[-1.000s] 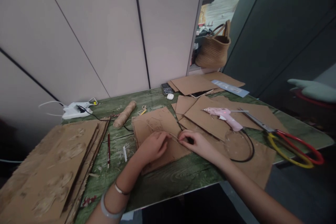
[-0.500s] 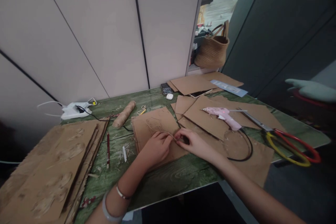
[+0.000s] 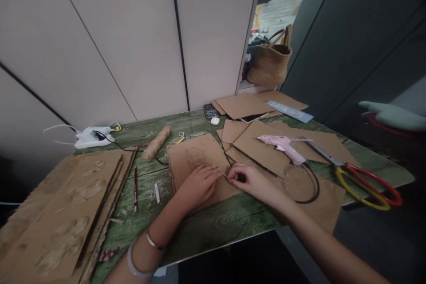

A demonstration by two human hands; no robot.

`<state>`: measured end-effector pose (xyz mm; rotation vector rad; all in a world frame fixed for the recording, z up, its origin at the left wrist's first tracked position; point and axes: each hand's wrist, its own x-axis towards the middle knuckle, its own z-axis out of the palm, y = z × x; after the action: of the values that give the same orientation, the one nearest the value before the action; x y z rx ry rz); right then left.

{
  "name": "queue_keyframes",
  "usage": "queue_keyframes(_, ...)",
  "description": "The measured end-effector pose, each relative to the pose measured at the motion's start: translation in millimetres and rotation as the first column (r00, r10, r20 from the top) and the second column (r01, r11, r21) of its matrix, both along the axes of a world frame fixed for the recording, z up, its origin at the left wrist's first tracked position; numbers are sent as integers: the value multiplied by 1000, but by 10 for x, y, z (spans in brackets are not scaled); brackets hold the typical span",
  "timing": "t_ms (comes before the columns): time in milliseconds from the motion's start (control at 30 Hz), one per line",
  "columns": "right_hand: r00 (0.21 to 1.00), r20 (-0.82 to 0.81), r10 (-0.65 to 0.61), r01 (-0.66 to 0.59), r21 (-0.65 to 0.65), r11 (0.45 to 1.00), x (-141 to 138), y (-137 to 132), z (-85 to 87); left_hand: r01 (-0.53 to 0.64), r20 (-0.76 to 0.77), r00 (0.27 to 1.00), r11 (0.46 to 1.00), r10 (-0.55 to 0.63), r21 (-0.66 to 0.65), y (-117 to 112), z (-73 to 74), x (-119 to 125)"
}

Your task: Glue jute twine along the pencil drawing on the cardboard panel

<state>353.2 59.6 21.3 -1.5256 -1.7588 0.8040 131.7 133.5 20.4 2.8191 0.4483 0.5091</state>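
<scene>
My right hand (image 3: 248, 180) pinches a thin strand of twine (image 3: 221, 171) between thumb and fingertips, just above the right edge of a square piece of cardboard (image 3: 208, 144). The strand runs leftward to my left hand (image 3: 200, 186), whose fingers are bent together over it, low on the cardboard; the thumb side is partly hidden. Fine lines and loose fibres show on the cardboard's upper middle. Behind it to the left lies a spool of twine (image 3: 157, 143).
A pink glue gun (image 3: 282, 146) rests on cardboard sheets to the right, beside large scissors (image 3: 333, 159) with red and yellow handles. At left are stacked cardboard pieces (image 3: 100, 195), a pencil (image 3: 136, 188) and a white power strip (image 3: 95, 137). A phone (image 3: 211, 111) lies at the back.
My right hand has moved slightly right, away from my left hand, and more of the strand shows between them. My left hand stays in nearly the same place on the cardboard.
</scene>
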Motion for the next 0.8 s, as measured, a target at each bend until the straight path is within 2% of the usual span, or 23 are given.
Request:
queue_keyframes(133, 1000, 23, 18, -19, 26, 999, 23, 1, -84, 39, -107, 994, 999, -36, 29, -58, 25, 19)
queue_keyframes(233, 999, 38, 37, -39, 46, 998, 36, -10, -117, 38, -129, 991, 998, -32, 49, -76, 14, 32)
queue_keyframes(467, 999, 33, -2, 1, 57, 998, -58, 15, -49, 10, -150, 989, 998, -1, 61, -111, -26, 79)
queue_keyframes(667, 997, -80, -12, 7, -63, 998, 6, -3, 5, -27, -138, 990, 1000, 28, 7, -99, -17, 80)
queue_keyframes(800, 997, -74, -10, 2, -109, 994, 73, -101, 19, -33, -148, 988, 999, 37, 35, -104, -16, 89)
